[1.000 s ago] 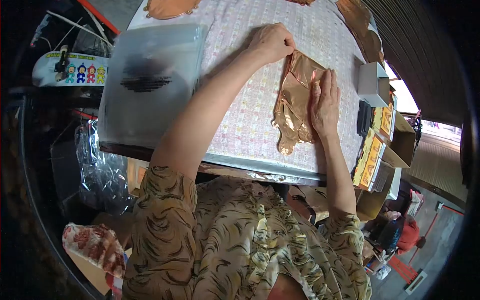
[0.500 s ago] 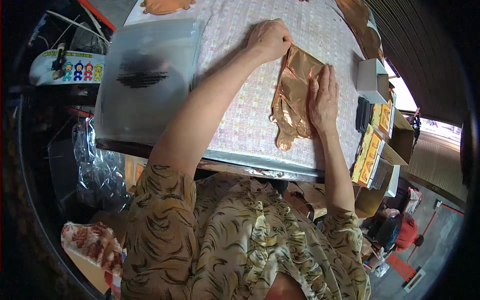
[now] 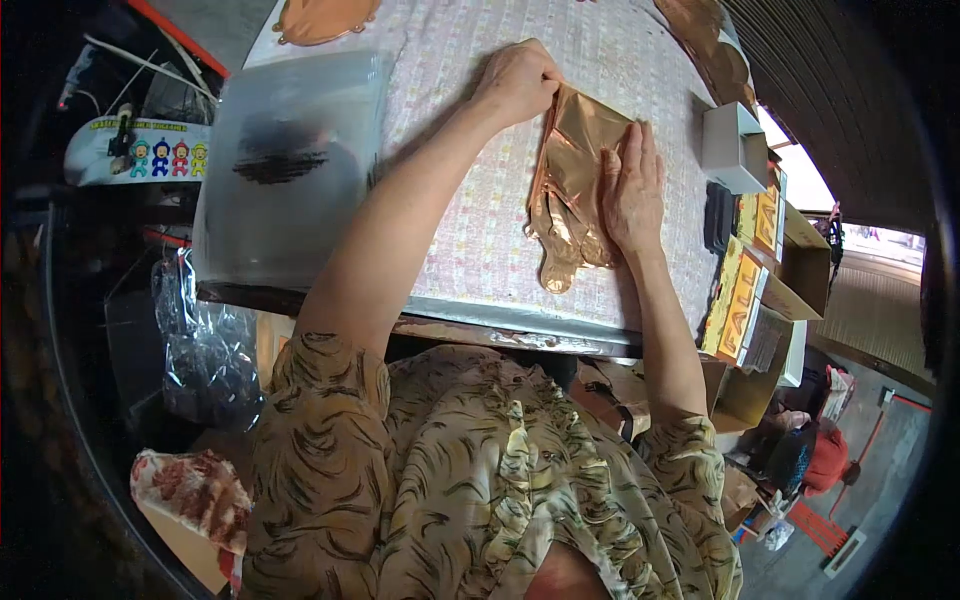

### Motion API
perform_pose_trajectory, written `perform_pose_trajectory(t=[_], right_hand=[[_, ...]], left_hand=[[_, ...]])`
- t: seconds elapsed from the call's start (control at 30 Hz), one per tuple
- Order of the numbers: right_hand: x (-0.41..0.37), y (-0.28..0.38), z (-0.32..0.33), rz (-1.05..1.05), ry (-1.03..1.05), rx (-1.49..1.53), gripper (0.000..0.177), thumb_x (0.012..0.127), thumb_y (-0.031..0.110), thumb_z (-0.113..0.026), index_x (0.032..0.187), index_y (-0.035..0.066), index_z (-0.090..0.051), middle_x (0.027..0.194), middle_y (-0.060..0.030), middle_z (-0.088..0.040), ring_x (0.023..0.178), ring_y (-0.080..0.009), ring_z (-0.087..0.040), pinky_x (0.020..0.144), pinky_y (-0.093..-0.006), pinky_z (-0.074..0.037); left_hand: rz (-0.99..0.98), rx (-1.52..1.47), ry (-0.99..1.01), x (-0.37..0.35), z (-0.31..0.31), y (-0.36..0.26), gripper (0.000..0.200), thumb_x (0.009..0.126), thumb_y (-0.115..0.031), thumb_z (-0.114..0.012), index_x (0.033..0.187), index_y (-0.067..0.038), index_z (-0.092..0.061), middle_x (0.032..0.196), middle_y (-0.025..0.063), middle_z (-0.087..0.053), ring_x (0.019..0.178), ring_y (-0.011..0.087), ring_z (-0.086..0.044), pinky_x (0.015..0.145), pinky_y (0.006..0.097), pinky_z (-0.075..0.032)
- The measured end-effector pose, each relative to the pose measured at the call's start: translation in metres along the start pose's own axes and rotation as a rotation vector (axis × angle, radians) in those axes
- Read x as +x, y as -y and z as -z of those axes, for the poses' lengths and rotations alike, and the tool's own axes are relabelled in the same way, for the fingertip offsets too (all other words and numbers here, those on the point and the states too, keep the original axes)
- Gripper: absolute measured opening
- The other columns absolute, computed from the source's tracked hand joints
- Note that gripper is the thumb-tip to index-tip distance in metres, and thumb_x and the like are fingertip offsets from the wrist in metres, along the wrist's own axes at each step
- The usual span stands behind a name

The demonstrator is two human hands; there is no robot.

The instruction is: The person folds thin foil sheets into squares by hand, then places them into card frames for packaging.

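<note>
A folded copper-coloured foil balloon (image 3: 583, 150) lies on the checked cloth, with rounded tabs spreading at its near end. My left hand (image 3: 517, 82) is closed in a pinch on its far left corner. Along the right edge of the foil lies my right hand (image 3: 634, 193), fingers stretched out flat and pressing on or beside it; the palm hides part of that edge.
A stack of clear plastic sleeves (image 3: 290, 180) sits at the table's left. More copper foil pieces lie at the far left (image 3: 322, 20) and far right (image 3: 700, 45). A white open box (image 3: 735, 147), a black object (image 3: 718, 215) and yellow FALL boxes (image 3: 738, 300) line the right edge.
The view has shifted slightly, so table and hands sit a little further left. Both hands keep their places on the foil, which looks a bit flatter and straighter.
</note>
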State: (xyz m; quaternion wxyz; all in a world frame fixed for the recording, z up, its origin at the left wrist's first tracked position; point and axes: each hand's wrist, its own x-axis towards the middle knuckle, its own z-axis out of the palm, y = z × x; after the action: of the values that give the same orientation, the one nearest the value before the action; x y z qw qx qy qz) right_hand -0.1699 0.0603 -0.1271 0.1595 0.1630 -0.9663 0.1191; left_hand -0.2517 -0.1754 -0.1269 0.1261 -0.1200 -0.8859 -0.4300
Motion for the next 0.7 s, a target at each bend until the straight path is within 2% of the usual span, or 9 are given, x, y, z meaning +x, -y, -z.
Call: perform_pose_trajectory(t=[0.37,0.4,0.43,0.47,0.53,0.67,0.7], right_hand=[[-0.001,0.005,0.0,-0.015,-0.064,-0.002,0.06,0.107,0.029,-0.049,0.154,-0.005,-0.035,0.16,-0.026,-0.036,0.144,-0.0414,-0.04,0.12,-0.0495,-0.031],[-0.001,0.006,0.001,-0.027,-0.053,0.008,0.06,0.107,0.029,-0.049,0.154,-0.005,-0.035,0.16,-0.026,-0.036,0.144,-0.0411,-0.04,0.121,-0.049,-0.03],[0.0,0.007,0.003,-0.064,0.007,0.004,0.063,0.109,0.037,-0.042,0.155,-0.005,-0.032,0.162,-0.0239,-0.034,0.151,-0.0355,-0.032,0.125,-0.0472,-0.024],[0.0,0.007,0.003,-0.067,-0.004,0.004,0.063,0.109,0.037,-0.042,0.155,-0.005,-0.032,0.162,-0.0239,-0.034,0.151,-0.0355,-0.032,0.125,-0.0472,-0.024],[-0.001,0.007,0.001,-0.061,-0.011,-0.007,0.063,0.109,0.037,-0.042,0.155,-0.005,-0.033,0.162,-0.024,-0.034,0.151,-0.0355,-0.033,0.124,-0.0471,-0.025],[-0.001,0.01,0.005,-0.06,-0.004,-0.005,0.063,0.109,0.037,-0.043,0.154,-0.006,-0.034,0.161,-0.0254,-0.034,0.15,-0.0365,-0.033,0.124,-0.048,-0.025],[-0.001,0.009,0.004,-0.063,-0.007,-0.004,0.063,0.109,0.037,-0.043,0.154,-0.006,-0.034,0.161,-0.0254,-0.034,0.15,-0.0365,-0.033,0.124,-0.048,-0.025]], left_hand=[[-0.061,-0.041,0.067,0.005,0.01,0.01,0.013,0.089,-0.013,-0.071,0.097,-0.005,-0.078,0.105,0.0096,-0.07,0.096,0.0259,-0.069,0.087,0.035,-0.055],[-0.067,-0.06,0.032,0.004,0.011,0.012,0.015,0.09,-0.016,-0.072,0.097,-0.004,-0.078,0.105,0.0101,-0.07,0.096,0.0257,-0.069,0.087,0.0345,-0.055],[-0.072,-0.081,-0.004,0.005,0.01,0.013,0.018,0.091,-0.02,-0.073,0.096,-0.004,-0.077,0.105,0.0106,-0.07,0.095,0.0255,-0.069,0.087,0.034,-0.055],[-0.082,-0.078,-0.003,0.006,0.01,0.007,0.018,0.091,-0.02,-0.073,0.096,-0.004,-0.077,0.105,0.0106,-0.07,0.095,0.0255,-0.069,0.087,0.034,-0.055],[0.077,-0.08,-0.011,0.007,0.009,-0.002,0.028,0.085,-0.032,-0.077,0.09,-0.004,-0.078,0.1,0.0139,-0.073,0.099,0.0289,-0.068,0.089,0.038,-0.054],[0.062,-0.018,0.004,0.006,0.007,-0.008,0.035,0.079,-0.038,-0.083,0.088,-0.005,-0.078,0.1,0.0144,-0.071,0.097,0.0295,-0.069,0.088,0.039,-0.055],[0.042,0.022,0.015,0.005,0.006,-0.006,0.035,0.08,-0.038,-0.084,0.09,-0.005,-0.078,0.105,0.0132,-0.07,0.098,0.026,-0.068,0.088,0.0372,-0.055]])
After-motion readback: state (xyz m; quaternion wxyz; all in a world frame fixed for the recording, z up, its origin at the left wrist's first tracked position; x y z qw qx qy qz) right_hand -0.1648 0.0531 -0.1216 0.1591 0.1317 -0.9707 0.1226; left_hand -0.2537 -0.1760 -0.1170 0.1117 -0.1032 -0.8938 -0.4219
